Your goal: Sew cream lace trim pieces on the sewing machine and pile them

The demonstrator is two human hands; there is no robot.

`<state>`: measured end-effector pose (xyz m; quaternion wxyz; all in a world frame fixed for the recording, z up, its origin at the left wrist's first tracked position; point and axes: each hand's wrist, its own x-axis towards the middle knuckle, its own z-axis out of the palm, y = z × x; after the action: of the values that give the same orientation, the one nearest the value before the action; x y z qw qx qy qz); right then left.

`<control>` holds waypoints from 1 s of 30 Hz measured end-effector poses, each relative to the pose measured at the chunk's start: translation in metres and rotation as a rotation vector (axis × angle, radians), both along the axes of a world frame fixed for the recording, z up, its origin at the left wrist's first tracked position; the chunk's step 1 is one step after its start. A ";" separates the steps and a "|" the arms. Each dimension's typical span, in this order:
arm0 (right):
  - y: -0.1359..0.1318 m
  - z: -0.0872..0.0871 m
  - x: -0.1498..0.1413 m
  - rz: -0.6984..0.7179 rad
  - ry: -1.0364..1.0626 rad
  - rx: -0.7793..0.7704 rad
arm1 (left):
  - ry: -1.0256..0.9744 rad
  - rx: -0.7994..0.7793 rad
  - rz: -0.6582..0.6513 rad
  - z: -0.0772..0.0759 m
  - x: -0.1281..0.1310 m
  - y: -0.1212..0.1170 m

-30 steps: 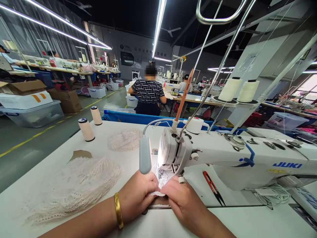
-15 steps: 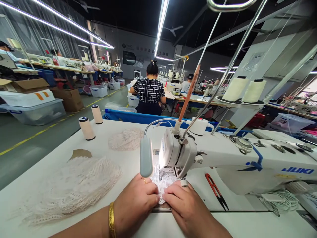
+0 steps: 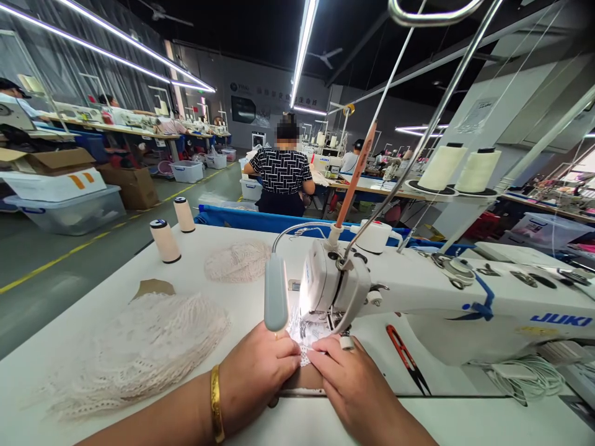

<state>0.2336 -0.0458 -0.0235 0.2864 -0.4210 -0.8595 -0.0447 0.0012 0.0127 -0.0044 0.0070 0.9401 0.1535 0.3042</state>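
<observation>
A piece of white lace (image 3: 305, 354) lies under the needle area of a white sewing machine (image 3: 320, 279), lit by the lamp. My left hand (image 3: 260, 371), with a gold bangle at the wrist, presses the lace's left edge with fingers closed together. Across from it my right hand (image 3: 356, 378) pinches the right edge, fingertips bent onto the lace. Both hands sit just in front of the presser foot, which is partly hidden by the machine head. A stack of pale lace pieces (image 3: 134, 353) spreads to the left of my left hand.
Red-handled thread snips (image 3: 408, 359) lie right of my right hand. A grey lamp (image 3: 276, 294) hangs beside the machine head. Another lace pile (image 3: 237, 260) and two thread cones (image 3: 165, 240) stand farther back. A person (image 3: 282, 170) sits ahead at another table.
The lace has slid forward under the machine head, so less of it shows between my hands. My left hand has moved slightly forward with it; my right hand has barely shifted.
</observation>
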 end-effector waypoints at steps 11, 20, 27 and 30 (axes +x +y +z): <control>0.003 0.004 -0.002 -0.084 -0.009 -0.076 | 0.043 0.033 0.122 0.003 0.002 0.005; 0.006 0.018 -0.007 -0.127 0.018 -0.092 | 0.053 -0.075 0.195 -0.002 0.002 0.014; 0.008 0.023 -0.009 -0.110 0.066 -0.083 | 0.040 -0.087 0.213 -0.005 0.003 0.014; 0.008 0.020 -0.008 -0.132 0.054 -0.076 | 0.044 -0.084 0.250 -0.005 0.001 0.016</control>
<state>0.2259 -0.0382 -0.0030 0.2896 -0.4886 -0.8228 -0.0193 0.0026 0.0286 -0.0091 0.0053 0.9189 0.2822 0.2755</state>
